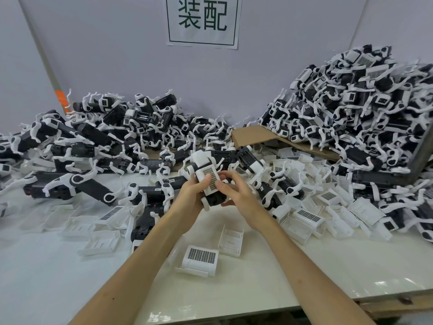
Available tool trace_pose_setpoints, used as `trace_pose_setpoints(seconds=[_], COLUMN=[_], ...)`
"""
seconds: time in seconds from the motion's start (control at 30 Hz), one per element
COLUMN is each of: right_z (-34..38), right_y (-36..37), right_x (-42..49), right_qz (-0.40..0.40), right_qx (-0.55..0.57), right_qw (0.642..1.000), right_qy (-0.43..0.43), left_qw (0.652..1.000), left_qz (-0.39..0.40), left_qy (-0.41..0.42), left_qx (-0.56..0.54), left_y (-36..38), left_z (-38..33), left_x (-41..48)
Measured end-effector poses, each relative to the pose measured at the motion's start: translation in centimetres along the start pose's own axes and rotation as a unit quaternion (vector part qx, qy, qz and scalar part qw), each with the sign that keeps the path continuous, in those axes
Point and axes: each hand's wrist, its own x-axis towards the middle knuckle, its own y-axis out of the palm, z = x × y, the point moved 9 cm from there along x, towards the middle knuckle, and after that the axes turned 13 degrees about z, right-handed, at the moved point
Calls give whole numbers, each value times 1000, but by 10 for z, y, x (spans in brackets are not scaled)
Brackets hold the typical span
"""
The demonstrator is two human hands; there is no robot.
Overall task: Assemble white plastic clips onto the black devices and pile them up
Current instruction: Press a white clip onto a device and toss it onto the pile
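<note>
Above the white table's middle I hold a black device with a white clip on its top; the clip has a dark grid label. My left hand grips the device from the left, its thumb lying on the clip. My right hand grips it from the right, with fingers curled over the clip's label edge. Two loose white clips lie on the table just in front of my arms, one with a grid label and one plain.
A pile of black devices with white arms covers the left and back of the table. A taller heap rises at the right on brown cardboard. Several loose clips lie at the right. A paper sign hangs on the back wall.
</note>
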Motion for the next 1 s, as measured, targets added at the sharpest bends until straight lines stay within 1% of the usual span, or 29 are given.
trace_pose_setpoints(seconds=[0.2,0.3,0.47,0.6,0.7,0.8,1.0], right_z=[4,4,-2,-1,1,2,7], right_y=[0,1,6,9,7,7,9], right_x=[-2,-2,2,3,3,2,3], right_qz=[-1,9,33,39,27,33,46], right_qx=[-5,-16,-35,-67,-85,-105,-54], right_qw=[1000,1000,999,997,995,993,995], right_qy=[-11,-14,-16,-28,-34,-40,-64], left_qw=[999,996,994,994,996,997,997], left_qz=[12,5,-1,2,-5,-14,15], left_qy=[-7,-21,-29,-40,-43,-46,-23], left_qx=[49,81,104,102,80,63,69], left_y=[6,8,5,6,3,2,7], left_z=[-1,-1,2,5,8,9,5], left_x=[-1,-2,-3,-2,-1,0,0])
